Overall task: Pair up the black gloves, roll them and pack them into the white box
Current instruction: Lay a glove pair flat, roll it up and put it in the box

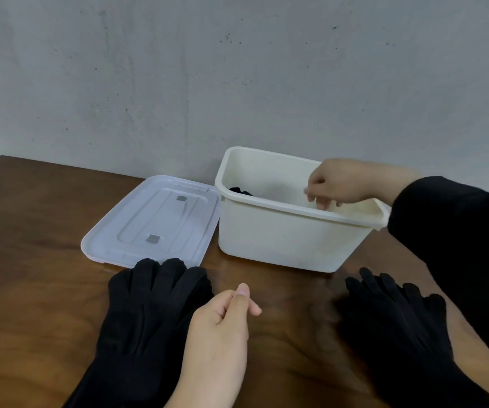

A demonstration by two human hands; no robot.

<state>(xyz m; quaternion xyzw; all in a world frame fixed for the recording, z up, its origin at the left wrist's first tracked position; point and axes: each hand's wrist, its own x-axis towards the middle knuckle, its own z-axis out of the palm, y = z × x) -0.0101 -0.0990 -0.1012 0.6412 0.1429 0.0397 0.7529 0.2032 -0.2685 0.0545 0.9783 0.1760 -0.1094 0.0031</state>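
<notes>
The white box (278,242) stands open on the wooden table, right of centre. A bit of black fabric (240,191) shows inside at its left end. My right hand (344,184) hovers over the box's mouth, fingers apart and pointing down, holding nothing. My left hand (222,325) rests near the table's front, fingers loosely curled with nothing in them. A stack of black gloves (146,313) lies flat to its left, fingers toward the box. Another pile of black gloves (399,325) lies at the right front.
The box's translucent white lid (152,222) lies flat on the table just left of the box. A grey wall (237,69) rises directly behind the table. My black right sleeve (458,237) crosses above the right glove pile.
</notes>
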